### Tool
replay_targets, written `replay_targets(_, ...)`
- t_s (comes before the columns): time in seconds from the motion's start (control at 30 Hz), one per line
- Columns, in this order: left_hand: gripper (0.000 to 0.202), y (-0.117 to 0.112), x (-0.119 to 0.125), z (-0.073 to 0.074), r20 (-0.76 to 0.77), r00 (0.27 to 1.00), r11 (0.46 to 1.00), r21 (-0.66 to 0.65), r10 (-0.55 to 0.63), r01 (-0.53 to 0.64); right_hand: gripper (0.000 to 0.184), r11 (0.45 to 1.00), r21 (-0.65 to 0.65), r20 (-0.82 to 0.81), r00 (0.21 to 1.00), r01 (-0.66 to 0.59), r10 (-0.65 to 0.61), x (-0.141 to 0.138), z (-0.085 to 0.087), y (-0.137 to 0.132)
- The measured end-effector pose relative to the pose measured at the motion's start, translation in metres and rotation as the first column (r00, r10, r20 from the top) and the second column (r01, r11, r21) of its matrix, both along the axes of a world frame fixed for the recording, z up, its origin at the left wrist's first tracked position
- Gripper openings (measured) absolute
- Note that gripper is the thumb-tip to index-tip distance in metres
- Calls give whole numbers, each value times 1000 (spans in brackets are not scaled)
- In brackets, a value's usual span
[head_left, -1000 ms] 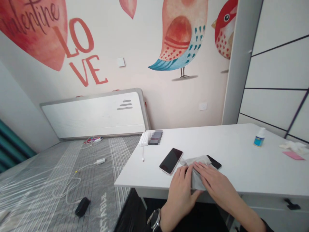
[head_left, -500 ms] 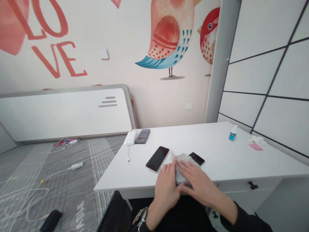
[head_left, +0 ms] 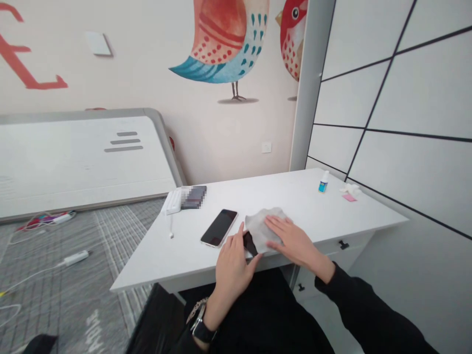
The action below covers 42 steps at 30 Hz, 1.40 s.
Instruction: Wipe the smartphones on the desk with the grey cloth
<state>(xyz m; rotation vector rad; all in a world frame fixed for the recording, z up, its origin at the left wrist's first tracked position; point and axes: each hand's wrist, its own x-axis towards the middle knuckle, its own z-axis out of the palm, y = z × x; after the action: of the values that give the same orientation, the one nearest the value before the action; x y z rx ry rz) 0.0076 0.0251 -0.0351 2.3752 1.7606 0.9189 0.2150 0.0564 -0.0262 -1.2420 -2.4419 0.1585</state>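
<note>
My left hand (head_left: 234, 265) rests at the desk's front edge, its thumb and fingers around the near left corner of a flat black device (head_left: 250, 243). A grey cloth (head_left: 261, 231) covers most of that device, so its full shape is hidden. My right hand (head_left: 293, 241) presses on the cloth from the right, fingers stretched over it and thumb near its lower edge. Just left of the cloth, a phone (head_left: 220, 227) with a dark screen and pale rim lies face up, apart from both hands.
The white desk (head_left: 158, 255) also bears a white power strip (head_left: 172, 201), a blurred dark item (head_left: 194, 197), a small blue-labelled bottle (head_left: 323, 182), a crumpled white tissue (head_left: 351, 189) and a pink slip (head_left: 349, 197). Left is a grey bed with a charger (head_left: 76, 257).
The view has swung right. My right hand and the cloth have shifted rightwards, away from my left hand, baring the black device's left corner. The dark phone right of the cloth no longer shows.
</note>
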Motion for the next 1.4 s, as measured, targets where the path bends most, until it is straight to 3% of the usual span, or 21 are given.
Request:
replay_targets(0.07,84,0,1,0,-4,1000,1000,1,17,-17,85,999,20,-6,999,38,-38,-3,-1,-2)
replay_targets(0.13,83,0,2,-1,-34,999,1000,11,19,-19,98,991,20,-17,991,-135,135,-8,-2,-7)
replay_targets(0.2,85,-1,2,-1,-58,998,1000,19,9,-8,99,970,-11,-4,970,-242,242,-8,-2,-7)
replay_targets(0.27,85,-1,2,0,-52,999,1000,22,3,-1,88,991,-15,22,991,-130,130,-4,1,-3)
replay_targets(0.37,86,-2,2,2,-9,1000,1000,17,5,-4,87,995,10,18,995,99,-99,-3,0,0)
replay_targets(0.4,86,-1,2,2,-5,1000,1000,14,7,-6,89,995,20,7,995,98,-98,-5,-1,-2)
replay_targets(0.5,87,-2,2,3,-32,999,1000,2,22,-22,98,995,38,-27,996,-89,90,-13,-6,-14)
replay_targets(0.57,88,-2,2,2,-48,999,1000,10,18,-17,94,989,25,-26,989,-148,149,-11,-6,-16)
replay_targets(0.67,88,-3,2,1,-36,999,999,42,-5,6,83,999,16,-4,999,38,-38,-2,-2,-8)
replay_targets(0.73,87,-3,2,0,-32,999,998,57,-6,7,85,991,21,9,991,133,-133,-2,-1,-5)
replay_targets(0.77,87,-3,2,-1,-40,999,998,57,3,0,88,993,22,10,993,115,-115,-5,-1,-7)
replay_targets(0.9,89,-2,1,-1,-91,996,999,39,14,-10,92,986,17,-7,986,-168,169,-13,-4,-15)
replay_targets(0.93,90,-2,1,-1,-85,996,999,44,6,-2,87,988,14,-4,988,-151,151,-12,-3,-13)
replay_targets(1.0,93,-2,1,-2,-52,999,998,61,-14,17,82,1000,19,4,1000,2,-3,-7,-2,-8)
replay_targets(1.07,92,-2,1,-2,-22,1000,998,68,-16,17,85,991,27,7,991,132,-132,-7,-1,-5)
replay_targets(1.1,92,-1,1,-2,-19,1000,998,66,-12,13,89,991,28,6,991,132,-133,-9,-1,-6)
replay_targets(1.2,91,-1,1,-2,-42,999,998,60,12,-9,101,993,21,-16,993,-116,116,-18,-1,-13)
replay_targets(1.27,94,0,0,-2,-52,999,997,72,11,-7,95,984,0,-4,984,-178,178,-16,0,-12)
replay_targets(1.4,98,0,0,-4,-13,1000,995,97,-16,17,80,995,15,41,994,98,-99,-4,2,2)
